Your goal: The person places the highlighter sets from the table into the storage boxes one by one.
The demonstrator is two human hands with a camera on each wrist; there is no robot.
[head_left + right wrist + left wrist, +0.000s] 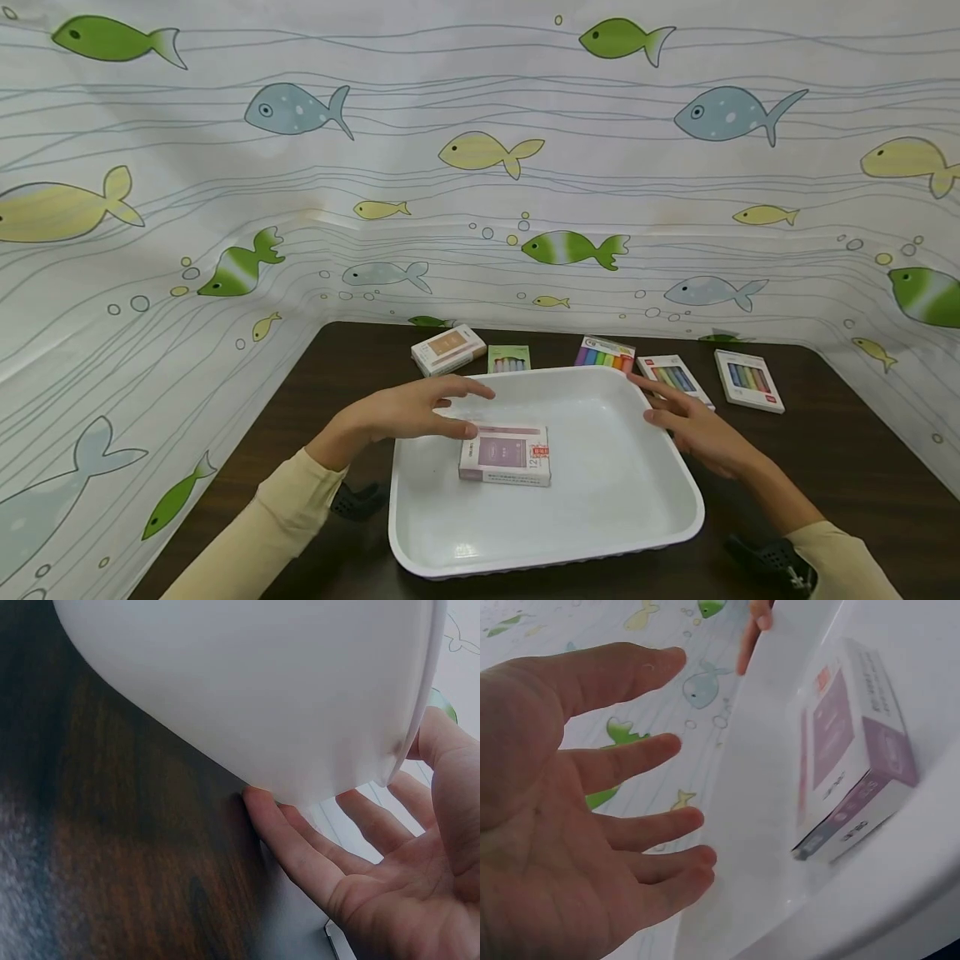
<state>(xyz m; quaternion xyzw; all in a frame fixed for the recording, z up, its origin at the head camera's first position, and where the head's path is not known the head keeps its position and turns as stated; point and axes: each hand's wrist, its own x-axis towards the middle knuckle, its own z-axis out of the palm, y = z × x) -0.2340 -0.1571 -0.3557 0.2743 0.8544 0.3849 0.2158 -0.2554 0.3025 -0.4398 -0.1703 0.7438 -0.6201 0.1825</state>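
Where the dark counter (322, 367) spreads across the lower half of the head view, a white tray (600, 500) fills the lower middle. It looks like moulded plastic: stiff, fairly light for its size, smooth enough to slide under dry fingers. Its rim seems the natural hold, best taken on two opposite sides so that it stays level; whether its base sits fully on the counter cannot be told.

Inside it, left of centre in the frame, lies a purple-and-white box (504, 455) with its broad printed face up. It is probably thin card, light to lift, likely to dent if squeezed hard and to skid on the glossy floor. Its short side walls offer the safest pinch.

Both forearms come in from the lower corners of the head view. At centre right, the right hand (701, 433) grasps the tray at its far right corner, thumb over the rim, fingers against the outer wall. At centre left, the left hand (408, 408) is released, reaching over the tray's left side, fingers spread and apart from the box in the left wrist view.
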